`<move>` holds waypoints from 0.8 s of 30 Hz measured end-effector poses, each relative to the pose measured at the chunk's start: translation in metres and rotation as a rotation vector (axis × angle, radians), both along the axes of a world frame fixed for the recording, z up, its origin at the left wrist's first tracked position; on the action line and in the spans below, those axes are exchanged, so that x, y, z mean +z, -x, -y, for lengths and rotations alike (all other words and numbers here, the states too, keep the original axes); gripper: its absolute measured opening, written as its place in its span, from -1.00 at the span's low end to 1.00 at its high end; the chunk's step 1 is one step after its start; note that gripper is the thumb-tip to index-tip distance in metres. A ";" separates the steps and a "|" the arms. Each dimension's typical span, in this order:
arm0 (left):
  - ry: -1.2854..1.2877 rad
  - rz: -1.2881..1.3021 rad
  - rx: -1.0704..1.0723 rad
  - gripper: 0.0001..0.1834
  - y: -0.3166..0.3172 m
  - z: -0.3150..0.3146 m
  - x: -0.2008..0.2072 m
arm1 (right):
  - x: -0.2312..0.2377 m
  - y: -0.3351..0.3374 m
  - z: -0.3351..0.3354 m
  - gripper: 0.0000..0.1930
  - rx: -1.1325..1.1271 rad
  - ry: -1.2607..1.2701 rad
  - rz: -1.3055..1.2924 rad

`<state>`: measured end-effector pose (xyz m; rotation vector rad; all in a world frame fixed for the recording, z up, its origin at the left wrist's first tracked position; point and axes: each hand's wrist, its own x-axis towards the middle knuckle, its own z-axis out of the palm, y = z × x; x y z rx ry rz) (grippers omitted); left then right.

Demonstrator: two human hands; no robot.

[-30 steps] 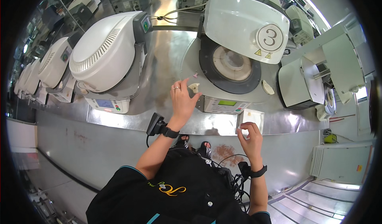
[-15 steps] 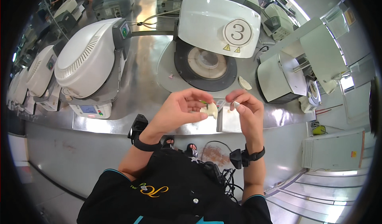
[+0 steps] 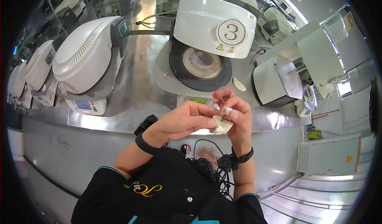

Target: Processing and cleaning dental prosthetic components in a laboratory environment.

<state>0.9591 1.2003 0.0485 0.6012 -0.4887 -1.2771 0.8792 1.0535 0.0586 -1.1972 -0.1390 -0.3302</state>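
Note:
Over the bench's front edge, my left hand (image 3: 187,118) is closed on a cream, half-round plaster dental cast (image 3: 224,127), held tilted between thumb and fingers. My right hand (image 3: 238,112) is pinched around a small white piece (image 3: 228,111) just above the cast; its exact kind is too small to tell. A short grey pin-like part (image 3: 223,118) shows between that piece and the cast, and whether it belongs to either is unclear. Both hands nearly meet. Behind them stands a furnace with its white lid (image 3: 195,21) raised over a round firing plate (image 3: 203,63).
Another cream half-round cast (image 3: 238,85) lies on the steel bench (image 3: 137,81) right of the furnace base. A closed white furnace (image 3: 83,57) stands to the left, and a grey-white machine (image 3: 276,81) to the right. Black cables (image 3: 223,180) hang in front of me.
My hands have come together, the right moving left and down with the small white piece to the cast. The cast is turned to show its broad face. The view has shifted slightly.

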 end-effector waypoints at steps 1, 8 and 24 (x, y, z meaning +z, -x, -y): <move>-0.003 0.004 0.000 -0.67 0.000 0.000 0.000 | -0.001 0.000 0.001 -0.84 0.026 0.004 -0.002; 0.012 0.017 -0.005 -0.67 -0.001 0.004 -0.001 | -0.001 0.001 0.004 -0.86 0.074 -0.020 -0.009; 0.008 -0.038 0.009 -0.66 -0.002 0.005 -0.001 | 0.007 0.003 0.006 -0.88 -0.019 0.242 0.073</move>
